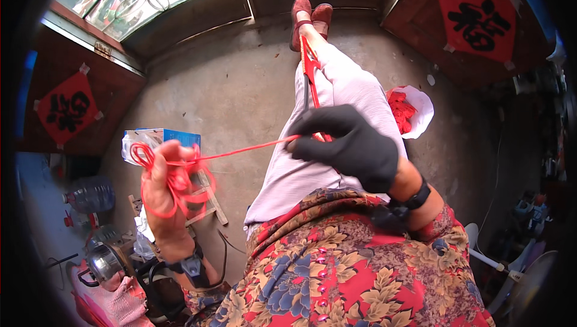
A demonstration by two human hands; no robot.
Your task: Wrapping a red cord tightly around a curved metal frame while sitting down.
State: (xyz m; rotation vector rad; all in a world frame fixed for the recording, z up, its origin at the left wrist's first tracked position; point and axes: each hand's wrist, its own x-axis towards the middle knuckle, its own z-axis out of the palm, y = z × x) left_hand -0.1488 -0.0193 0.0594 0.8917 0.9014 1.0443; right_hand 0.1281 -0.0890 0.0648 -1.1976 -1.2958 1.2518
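Note:
My bare left hand (163, 192) is raised on the left, its fingers closed round a loose, looped bundle of red cord (180, 183). From the bundle a taut strand runs across to my right hand (344, 146), which wears a black glove and pinches the strand between thumb and fingertips. Both the bundle and the glove are slightly blurred. A long, narrow red and black piece (311, 71) lies along my outstretched legs in pale trousers (354, 92). Its near end is hidden behind my gloved hand, so I cannot tell what it is.
Right of my legs stands a white bag (424, 112) with red material inside. On the left are a blue box (180, 139), a small wooden stool (210, 210), a large clear bottle (90, 198) and a metal pot (108, 265). Open doors (415, 32) flank the doorway ahead.

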